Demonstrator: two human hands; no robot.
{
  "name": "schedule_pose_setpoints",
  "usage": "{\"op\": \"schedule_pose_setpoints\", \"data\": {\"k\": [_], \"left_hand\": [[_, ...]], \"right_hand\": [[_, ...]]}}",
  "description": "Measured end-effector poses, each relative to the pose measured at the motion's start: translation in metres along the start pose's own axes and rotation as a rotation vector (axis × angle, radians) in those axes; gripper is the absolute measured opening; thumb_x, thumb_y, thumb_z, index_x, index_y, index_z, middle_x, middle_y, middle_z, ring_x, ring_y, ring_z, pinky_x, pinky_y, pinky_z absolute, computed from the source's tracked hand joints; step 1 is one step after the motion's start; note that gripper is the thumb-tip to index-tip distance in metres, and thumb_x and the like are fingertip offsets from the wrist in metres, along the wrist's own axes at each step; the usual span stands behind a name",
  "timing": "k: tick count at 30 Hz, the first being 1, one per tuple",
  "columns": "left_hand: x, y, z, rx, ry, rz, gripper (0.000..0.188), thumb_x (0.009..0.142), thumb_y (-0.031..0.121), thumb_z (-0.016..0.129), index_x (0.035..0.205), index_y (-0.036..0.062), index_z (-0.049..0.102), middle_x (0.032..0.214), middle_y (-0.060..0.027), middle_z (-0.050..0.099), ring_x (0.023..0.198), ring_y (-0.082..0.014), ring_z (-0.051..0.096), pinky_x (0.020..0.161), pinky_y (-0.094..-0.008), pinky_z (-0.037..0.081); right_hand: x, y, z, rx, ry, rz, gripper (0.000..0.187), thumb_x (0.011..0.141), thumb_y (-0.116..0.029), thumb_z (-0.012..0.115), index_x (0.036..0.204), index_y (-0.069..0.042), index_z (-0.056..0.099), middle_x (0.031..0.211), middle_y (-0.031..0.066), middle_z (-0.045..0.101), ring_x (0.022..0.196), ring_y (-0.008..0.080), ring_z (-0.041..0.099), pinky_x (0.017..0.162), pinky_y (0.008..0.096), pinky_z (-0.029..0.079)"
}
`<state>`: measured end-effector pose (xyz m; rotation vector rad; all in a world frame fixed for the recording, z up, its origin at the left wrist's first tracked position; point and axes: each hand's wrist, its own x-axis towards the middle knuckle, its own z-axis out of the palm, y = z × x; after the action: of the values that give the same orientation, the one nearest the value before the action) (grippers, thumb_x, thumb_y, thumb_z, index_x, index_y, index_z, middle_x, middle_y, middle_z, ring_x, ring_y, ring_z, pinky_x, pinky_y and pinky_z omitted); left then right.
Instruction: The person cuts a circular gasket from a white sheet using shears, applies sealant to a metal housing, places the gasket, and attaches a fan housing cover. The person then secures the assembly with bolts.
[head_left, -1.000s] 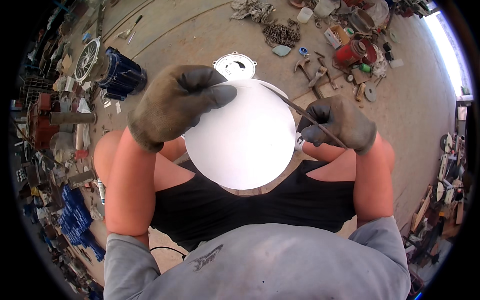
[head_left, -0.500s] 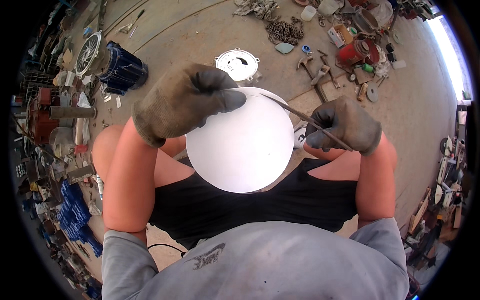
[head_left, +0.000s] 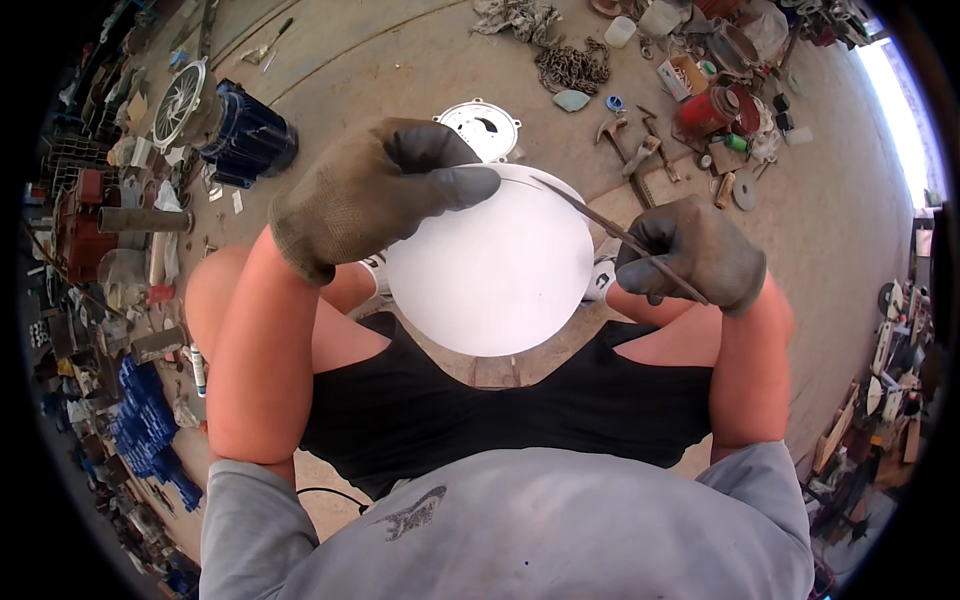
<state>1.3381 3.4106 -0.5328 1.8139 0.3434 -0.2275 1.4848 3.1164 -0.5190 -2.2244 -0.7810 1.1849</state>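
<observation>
A thin white disc [head_left: 490,270], like stiff paper or sheet, is held in front of me above my lap. My left hand [head_left: 400,185], in a dark coated work glove, pinches its far left rim between thumb and fingers. My right hand [head_left: 690,255], gloved alike, is closed around a long dark metal tool [head_left: 596,218] that tapers to a point. The tip lies at the disc's far right rim, where a thin curved line runs toward my left thumb. Whether the tool has a second blade is hidden.
Beyond the disc stands a white round flanged housing [head_left: 481,128]. A blue motor [head_left: 250,135] is at the far left. Hammers [head_left: 640,155], a chain [head_left: 573,66] and a red can-like part [head_left: 707,112] lie at the far right. Clutter lines both sides.
The disc has shifted slightly right, and its near edge has risen away from my lap. My left hand moved slightly right with it; the tool still meets the far right rim.
</observation>
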Motion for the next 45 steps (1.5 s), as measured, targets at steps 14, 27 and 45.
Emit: {"op": "schedule_pose_setpoints", "data": {"k": [14,27,45], "left_hand": [[-0.003,0.002,0.007,-0.014,0.074,0.078,0.016,0.099,0.019,0.079,0.099,0.0033,0.077,0.081,0.0022,0.071,0.073,-0.0058,0.061,0.066,-0.0247,0.050],[0.002,0.001,0.008,0.019,0.046,0.072,0.013,0.100,0.015,0.076,0.102,0.0022,0.077,0.082,0.0013,0.071,0.071,-0.0055,0.061,0.063,-0.0237,0.049],[0.008,-0.007,0.005,0.094,-0.025,0.126,0.009,0.098,0.011,0.078,0.102,0.0028,0.078,0.083,0.0008,0.073,0.070,-0.0056,0.060,0.062,-0.0240,0.049]], "right_hand": [[-0.002,0.019,0.004,0.111,0.008,-0.052,0.037,0.081,-0.034,0.093,0.084,0.000,0.078,0.065,0.0039,0.070,0.056,0.0074,0.062,0.052,0.0272,0.046],[0.003,0.014,0.008,0.096,0.004,-0.080,0.042,0.086,-0.040,0.089,0.089,0.001,0.079,0.065,0.0053,0.070,0.059,0.0106,0.064,0.055,0.0321,0.048],[0.008,0.005,0.001,-0.038,-0.126,0.086,0.047,0.085,-0.048,0.088,0.083,-0.002,0.078,0.068,0.0072,0.071,0.062,0.0140,0.063,0.060,0.0362,0.049]]}}
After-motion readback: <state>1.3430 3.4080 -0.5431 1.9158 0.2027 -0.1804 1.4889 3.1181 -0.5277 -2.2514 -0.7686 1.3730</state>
